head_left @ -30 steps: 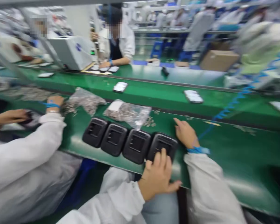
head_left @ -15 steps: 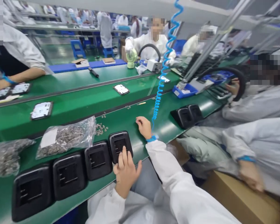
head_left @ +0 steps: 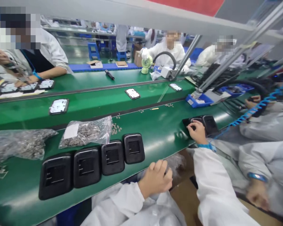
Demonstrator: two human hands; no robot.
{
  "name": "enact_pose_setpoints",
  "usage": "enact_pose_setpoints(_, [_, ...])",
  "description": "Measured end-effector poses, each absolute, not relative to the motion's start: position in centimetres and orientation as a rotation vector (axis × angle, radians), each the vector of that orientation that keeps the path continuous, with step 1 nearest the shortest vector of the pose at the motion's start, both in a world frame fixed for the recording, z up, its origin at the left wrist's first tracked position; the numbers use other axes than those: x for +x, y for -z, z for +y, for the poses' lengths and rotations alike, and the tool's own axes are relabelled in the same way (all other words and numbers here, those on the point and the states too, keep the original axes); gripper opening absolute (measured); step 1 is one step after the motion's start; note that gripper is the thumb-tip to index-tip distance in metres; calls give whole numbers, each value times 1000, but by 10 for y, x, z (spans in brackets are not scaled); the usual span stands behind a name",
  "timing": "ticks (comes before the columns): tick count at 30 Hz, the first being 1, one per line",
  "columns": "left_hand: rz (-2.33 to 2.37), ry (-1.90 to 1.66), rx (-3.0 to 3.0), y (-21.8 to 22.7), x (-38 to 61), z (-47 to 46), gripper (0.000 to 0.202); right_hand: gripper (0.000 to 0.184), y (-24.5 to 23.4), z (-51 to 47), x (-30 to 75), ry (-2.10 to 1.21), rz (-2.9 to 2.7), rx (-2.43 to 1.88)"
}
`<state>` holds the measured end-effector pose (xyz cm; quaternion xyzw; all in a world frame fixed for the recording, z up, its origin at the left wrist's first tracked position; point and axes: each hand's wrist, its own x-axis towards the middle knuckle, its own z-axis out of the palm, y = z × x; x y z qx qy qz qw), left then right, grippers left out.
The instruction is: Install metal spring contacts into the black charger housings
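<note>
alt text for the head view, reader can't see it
A person's right hand is at a pair of black, rounded cases on a green workbench, their left hand loosely curled by its near edge. Four similar cases lie in a row farther left, beside a clear plastic bag of small greyish parts.

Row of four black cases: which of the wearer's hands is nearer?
Left. The left hand is near the right end of the row, not touching it; the right hand is farther right, at two other black cases.

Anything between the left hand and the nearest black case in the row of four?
Nothing visible blocks it; only the green bench's front edge runs between the left hand and that black case.
</note>
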<state>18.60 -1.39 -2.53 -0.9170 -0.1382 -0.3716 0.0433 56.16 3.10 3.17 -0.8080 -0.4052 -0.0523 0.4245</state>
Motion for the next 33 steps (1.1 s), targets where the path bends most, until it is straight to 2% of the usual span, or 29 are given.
enact_pose_setpoints(3, [-398, 956, -2887, 15, 207, -3, 45, 14, -26, 39, 535, 37, -1080, -1970])
enact_pose_setpoints(8, [-540, 906, -2928, 12, 230, 12, 55, 23, -11, 48, 449, -205, -1168, -1846])
enact_pose_setpoints(12, [-699, 791, -3011, 11, 232, 17, 66, 22, -21, 24, 381, -384, -1179, -1765])
enact_pose_setpoints(15, [-780, 830, -3042, 13, 230, 16, 67, 16, -43, 1, 362, -198, -1151, -1750])
enact_pose_setpoints(18, [-835, 945, -3008, 16, 230, 12, 60, 9, -59, -8, 372, 4, -1389, -1749])
enact_pose_setpoints(24, [-839, 981, -3005, 18, 232, 9, 59, 14, -60, 8, 407, -54, -1972, -1631])
enact_pose_setpoints(33, [-882, 986, -2961, 21, 234, 4, 50, 10, -41, 38, 416, 2, -2014, -1645])
